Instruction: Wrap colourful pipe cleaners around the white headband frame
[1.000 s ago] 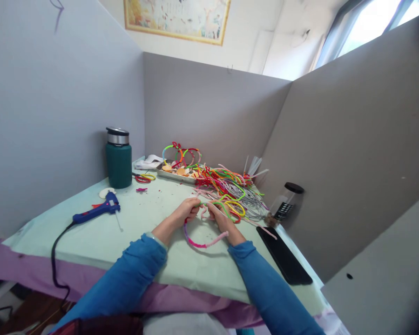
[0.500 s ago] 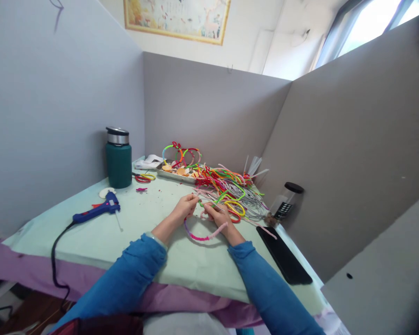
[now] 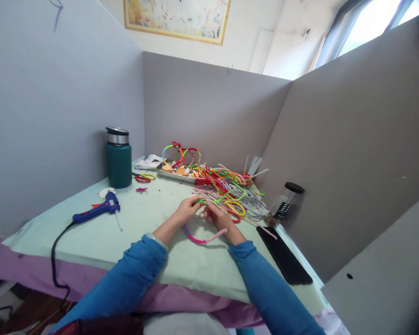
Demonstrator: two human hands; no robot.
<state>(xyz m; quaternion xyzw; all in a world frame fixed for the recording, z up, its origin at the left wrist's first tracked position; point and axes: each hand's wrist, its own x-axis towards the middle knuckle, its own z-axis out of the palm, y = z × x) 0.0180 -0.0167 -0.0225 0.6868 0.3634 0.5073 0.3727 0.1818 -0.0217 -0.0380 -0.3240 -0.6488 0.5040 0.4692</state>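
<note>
A curved band wrapped in purple, magenta and pale pink pipe cleaner [image 3: 199, 241] hangs in an arc below my hands, its pink end free at the right. My left hand [image 3: 187, 208] is closed in a pinch on the band's green upper part. Beside it, my right hand [image 3: 216, 215] is closed with its fingertips at the same green stretch. The fingers hide part of the band. Just beyond my right hand lie scissors with yellow and red handles [image 3: 235, 208] and a heap of pipe cleaners [image 3: 226, 181].
A blue glue gun [image 3: 97, 211] with a black cord lies at the left, near a green bottle [image 3: 118, 160]. At the back stands a metal tray [image 3: 176, 176] with finished rings. A clear jar [image 3: 287, 202] and a black phone-like slab [image 3: 284, 256] are on the right.
My left fingers have shifted slightly and more green shows between my hands. The band's lower arc has tilted a little, its pink end dropping slightly.
</note>
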